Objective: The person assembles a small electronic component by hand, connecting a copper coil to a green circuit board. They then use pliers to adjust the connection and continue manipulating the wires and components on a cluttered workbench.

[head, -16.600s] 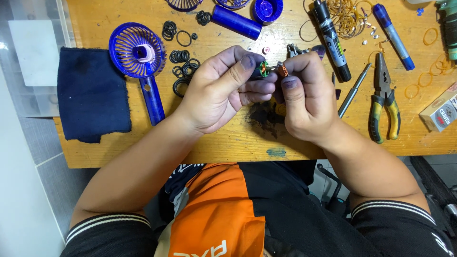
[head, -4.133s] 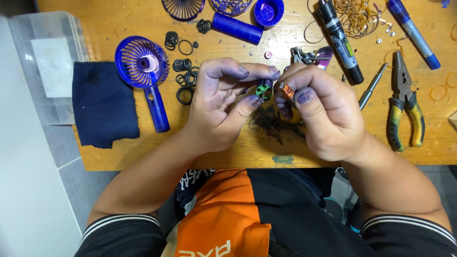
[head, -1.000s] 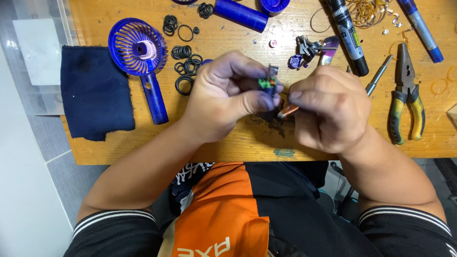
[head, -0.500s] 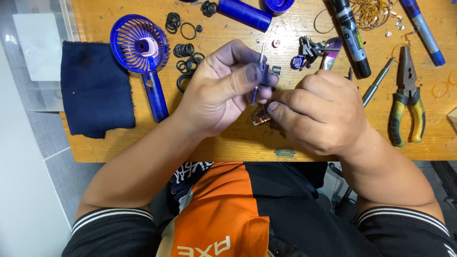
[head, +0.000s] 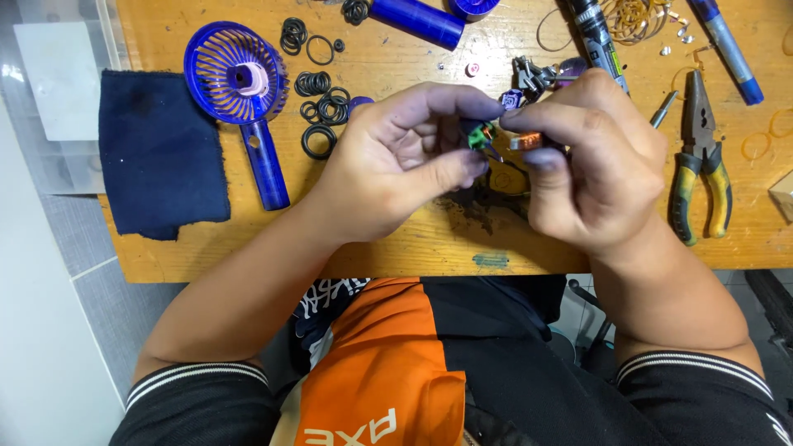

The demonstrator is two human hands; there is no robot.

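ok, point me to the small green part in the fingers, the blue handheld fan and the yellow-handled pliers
small green part (head: 477, 135), head view, its exposed face between the fingertips
blue handheld fan (head: 235, 78), head view, round grille
yellow-handled pliers (head: 700, 177), head view, between the two handles

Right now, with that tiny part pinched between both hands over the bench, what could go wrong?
1. The small green-and-copper part is held only by fingertips of the left hand and right hand; a slip might drop it among the black rubber rings.
2. Its thin wires look fragile; pulling could snap them.
3. The yellow-handled pliers lie near the right wrist and could be knocked.
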